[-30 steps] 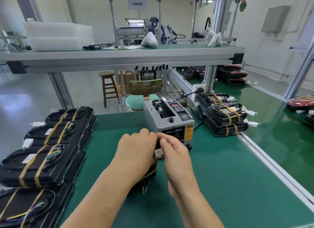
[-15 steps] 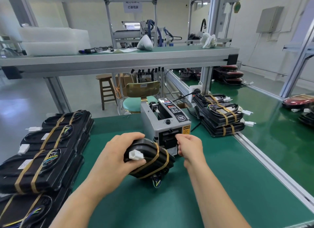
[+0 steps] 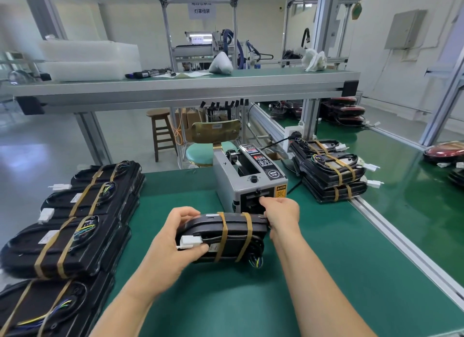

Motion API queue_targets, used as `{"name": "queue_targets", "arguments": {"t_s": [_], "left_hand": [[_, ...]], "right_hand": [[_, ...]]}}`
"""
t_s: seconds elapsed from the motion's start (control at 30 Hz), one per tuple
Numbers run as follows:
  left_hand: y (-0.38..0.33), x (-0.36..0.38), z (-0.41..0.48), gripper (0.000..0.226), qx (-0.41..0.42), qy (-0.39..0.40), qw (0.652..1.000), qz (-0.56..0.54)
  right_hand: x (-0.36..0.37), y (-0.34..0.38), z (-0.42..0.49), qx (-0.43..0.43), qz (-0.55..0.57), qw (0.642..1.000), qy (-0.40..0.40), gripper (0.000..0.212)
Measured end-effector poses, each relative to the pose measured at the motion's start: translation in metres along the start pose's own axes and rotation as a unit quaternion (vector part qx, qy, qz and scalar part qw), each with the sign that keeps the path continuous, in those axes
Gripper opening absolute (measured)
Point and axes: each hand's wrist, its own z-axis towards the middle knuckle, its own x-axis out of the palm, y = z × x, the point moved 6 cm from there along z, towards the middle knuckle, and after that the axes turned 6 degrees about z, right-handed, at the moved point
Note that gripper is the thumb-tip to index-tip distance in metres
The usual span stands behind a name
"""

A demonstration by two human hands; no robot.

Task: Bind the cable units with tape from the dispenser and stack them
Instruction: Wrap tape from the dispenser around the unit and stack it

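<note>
My left hand (image 3: 173, 238) grips the left end of a black cable unit (image 3: 234, 236) held just above the green mat, thumb by its white connector (image 3: 189, 242). Two brown tape bands wrap the unit. My right hand (image 3: 281, 214) is at the unit's right end, fingertips pinched at the outlet slot of the grey tape dispenser (image 3: 226, 180); the tape strip itself is hidden by the fingers. Bound units lie stacked in rows at the left (image 3: 62, 243), and another stack (image 3: 331, 170) stands right of the dispenser.
An aluminium rail (image 3: 401, 248) edges the green mat (image 3: 339, 274) on the right, with a second green belt beyond it. A shelf (image 3: 175, 90) spans overhead. A stool and a chair stand behind the table's far edge.
My left hand has turned the unit flatter and brought it under the dispenser's mouth. My right hand left the unit, reached to the dispenser outlet and stays there.
</note>
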Motion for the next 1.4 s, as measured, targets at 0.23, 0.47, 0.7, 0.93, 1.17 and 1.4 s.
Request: {"name": "queue_targets", "arguments": {"t_s": [0.23,0.47,0.7,0.93,1.17,1.4], "left_hand": [[0.018,0.014,-0.010,0.059,-0.009,0.009,1.000,0.018],[0.024,0.015,-0.010,0.059,-0.013,-0.015,1.000,-0.023],[0.026,0.018,-0.013,0.061,-0.009,-0.043,0.997,-0.062],[0.029,0.017,-0.016,0.066,0.008,-0.087,0.995,-0.043],[0.029,0.018,-0.019,0.073,0.005,-0.099,0.994,-0.052],[0.020,0.017,-0.025,0.069,0.063,-0.148,0.987,0.020]], "right_hand": [[-0.004,0.006,0.000,-0.018,-0.024,1.000,-0.006,0.006],[0.001,0.031,-0.078,-0.111,0.090,0.986,0.089,0.011],[0.030,0.001,-0.134,0.079,0.136,0.952,0.262,0.021],[0.033,-0.011,-0.138,0.104,0.129,0.954,0.251,0.020],[0.032,-0.011,-0.139,0.091,0.123,0.955,0.255,0.019],[0.032,-0.012,-0.140,0.086,0.122,0.956,0.253,0.020]]}}
